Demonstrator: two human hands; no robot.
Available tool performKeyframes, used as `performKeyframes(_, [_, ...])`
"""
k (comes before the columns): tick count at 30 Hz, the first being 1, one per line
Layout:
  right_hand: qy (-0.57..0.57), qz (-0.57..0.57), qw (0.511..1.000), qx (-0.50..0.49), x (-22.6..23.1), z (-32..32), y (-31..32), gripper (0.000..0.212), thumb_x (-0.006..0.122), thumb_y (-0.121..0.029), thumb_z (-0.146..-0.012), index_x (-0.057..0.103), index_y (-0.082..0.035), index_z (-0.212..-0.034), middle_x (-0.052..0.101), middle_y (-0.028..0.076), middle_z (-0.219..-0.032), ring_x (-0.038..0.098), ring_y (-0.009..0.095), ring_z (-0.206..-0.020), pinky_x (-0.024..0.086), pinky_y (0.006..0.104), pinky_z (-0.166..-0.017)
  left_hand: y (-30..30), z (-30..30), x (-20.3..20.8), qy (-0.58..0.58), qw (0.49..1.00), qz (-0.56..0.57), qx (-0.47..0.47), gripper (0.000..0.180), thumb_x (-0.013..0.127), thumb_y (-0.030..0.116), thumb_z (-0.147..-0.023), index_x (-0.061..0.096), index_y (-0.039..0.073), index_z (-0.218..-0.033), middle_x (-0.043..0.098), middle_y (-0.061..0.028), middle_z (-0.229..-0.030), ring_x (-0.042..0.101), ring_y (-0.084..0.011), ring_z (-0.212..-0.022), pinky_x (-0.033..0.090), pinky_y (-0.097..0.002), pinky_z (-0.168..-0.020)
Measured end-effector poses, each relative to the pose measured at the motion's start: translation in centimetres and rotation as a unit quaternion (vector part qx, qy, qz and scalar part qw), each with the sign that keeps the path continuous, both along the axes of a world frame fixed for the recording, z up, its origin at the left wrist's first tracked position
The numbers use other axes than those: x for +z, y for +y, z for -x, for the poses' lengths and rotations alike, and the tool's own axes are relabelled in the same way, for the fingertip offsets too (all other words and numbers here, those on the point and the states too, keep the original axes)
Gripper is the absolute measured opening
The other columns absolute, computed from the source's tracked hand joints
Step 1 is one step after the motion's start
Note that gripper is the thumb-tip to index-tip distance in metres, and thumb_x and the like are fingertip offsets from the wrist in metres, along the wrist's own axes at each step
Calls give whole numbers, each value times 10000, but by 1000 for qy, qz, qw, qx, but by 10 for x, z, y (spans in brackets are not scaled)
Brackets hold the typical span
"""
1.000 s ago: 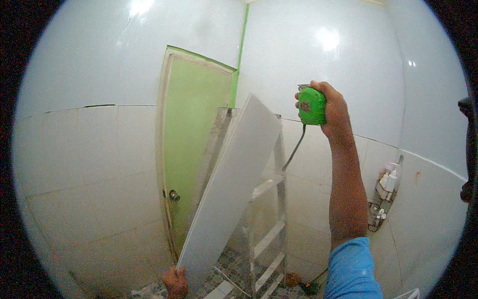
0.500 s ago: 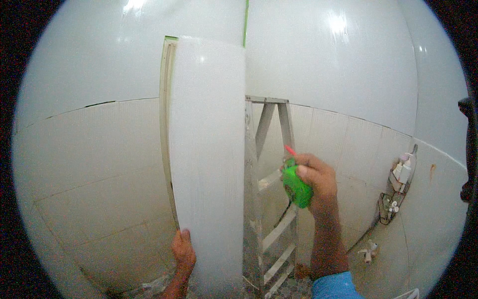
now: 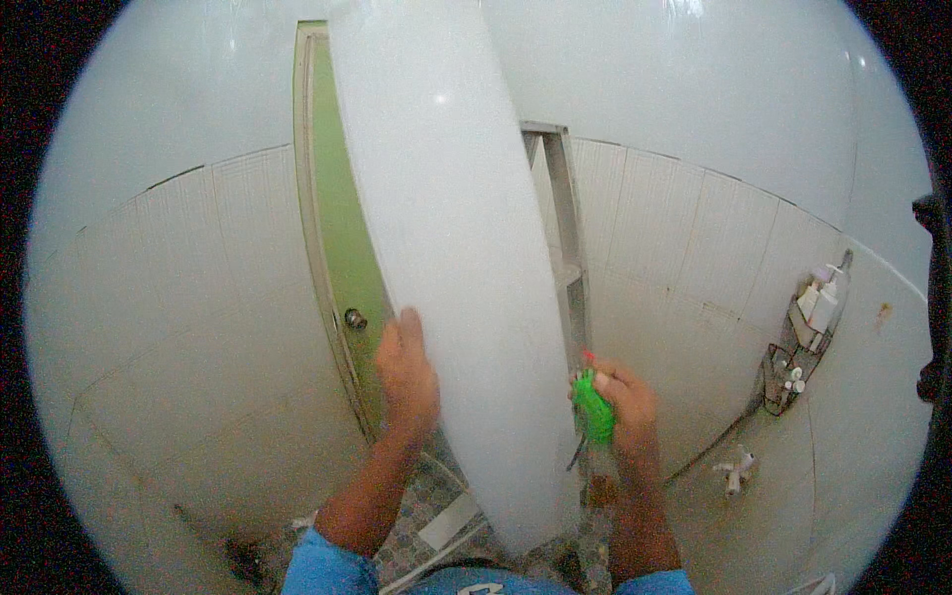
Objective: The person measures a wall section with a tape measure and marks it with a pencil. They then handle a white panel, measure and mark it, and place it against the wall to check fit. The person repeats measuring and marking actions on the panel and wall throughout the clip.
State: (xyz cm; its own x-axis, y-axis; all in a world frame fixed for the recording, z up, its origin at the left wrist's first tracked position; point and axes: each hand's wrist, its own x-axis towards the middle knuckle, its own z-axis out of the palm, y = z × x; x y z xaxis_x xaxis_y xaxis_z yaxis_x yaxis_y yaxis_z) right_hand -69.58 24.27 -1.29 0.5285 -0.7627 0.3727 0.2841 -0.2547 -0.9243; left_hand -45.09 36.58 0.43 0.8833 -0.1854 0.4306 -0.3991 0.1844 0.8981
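Observation:
A long white panel (image 3: 451, 228) stands tilted in front of me, its lower end near the floor. My left hand (image 3: 407, 382) is closed on its left edge at about mid-height, the thumb along the edge. To the right of the panel my right hand (image 3: 630, 402) is closed around a green tape measure (image 3: 593, 412) with a dark strap hanging from it. A thin red stick-like thing (image 3: 588, 356), perhaps a pencil or marker, pokes out at the fingertips of the same hand.
Behind the panel are a metal stepladder (image 3: 562, 208) and a green door (image 3: 342, 218) with a round knob (image 3: 355, 318). A wire rack (image 3: 778, 382) with bottles and a white tap (image 3: 735, 470) are on the right wall. A white offcut (image 3: 448, 522) lies on the patterned floor.
The panel has swung from upright to tilted, its top leaning left, uncovering the green door. My left hand shows higher along its edge. My right hand has come down with the tape measure.

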Motion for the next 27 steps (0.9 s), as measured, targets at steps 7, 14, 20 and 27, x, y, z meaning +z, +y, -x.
performKeyframes(7, [33,21,999,11,-19,-22,-19,390,679,-241,-940,718,31,-1218,758,148,-1053,719,223,-923,571,365,-863,-35,-2,7,-61,997,31,-45,365,508,282,-1134,633,-59,-1172,662,-161,-1066,604,-220,-978,493,-406,-904])
performKeyframes(14, [50,435,891,-121,29,-37,40,446,761,-149,-890,700,-26,-1315,699,220,-1110,702,359,-973,563,434,-877,-10,19,-43,-128,981,105,-97,408,543,82,-1073,584,-8,-1469,624,-166,-1466,588,-227,-1336,430,-358,-1156])
performKeyframes(20, [123,486,865,-26,36,-67,102,553,768,-151,-852,679,-37,-1386,677,219,-1062,669,355,-910,553,445,-832,47,8,-71,-45,963,142,-224,358,546,16,-1023,683,-6,-1352,715,-139,-1330,647,-219,-1252,455,-354,-1130])
performKeyframes(27, [130,598,789,-46,42,-127,161,612,747,-210,-842,659,-25,-1419,639,185,-999,622,335,-846,522,444,-740,117,-10,-66,10,953,170,-250,235,683,91,-1020,746,-23,-1216,753,-108,-1194,680,-162,-1107,530,-324,-985])
